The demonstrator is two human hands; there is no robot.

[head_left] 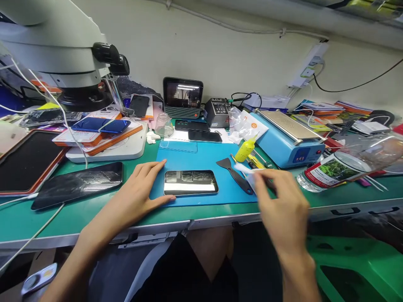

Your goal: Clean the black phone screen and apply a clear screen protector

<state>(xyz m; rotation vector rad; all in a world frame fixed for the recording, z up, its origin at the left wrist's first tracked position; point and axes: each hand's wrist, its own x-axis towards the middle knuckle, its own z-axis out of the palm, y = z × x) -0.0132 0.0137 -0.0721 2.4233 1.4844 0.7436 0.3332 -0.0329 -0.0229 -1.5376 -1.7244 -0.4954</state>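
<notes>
A smartphone (190,183) lies flat on a blue mat (204,157), its glossy dark screen reflecting a bright band and several lines. Beside its left end, my left hand (146,184) rests with thumb and fingers spread; the thumb tip is close to the phone's lower left corner. To the phone's right, my right hand (280,201) is raised and slightly blurred. Its fingers pinch a crumpled white wipe (248,174). Under and left of that wipe lies a black scraper (234,176) with a broad blade. Just behind stands a tilted yellow bottle (245,149) with a thin nozzle.
A microscope (59,50) rises at the left above stacked phones and boxes. A dark phone (82,184) with cables lies below it. At the right are a blue heating plate (286,142) and a plastic bottle (336,170) on its side. A small screen (183,96) stands at the back.
</notes>
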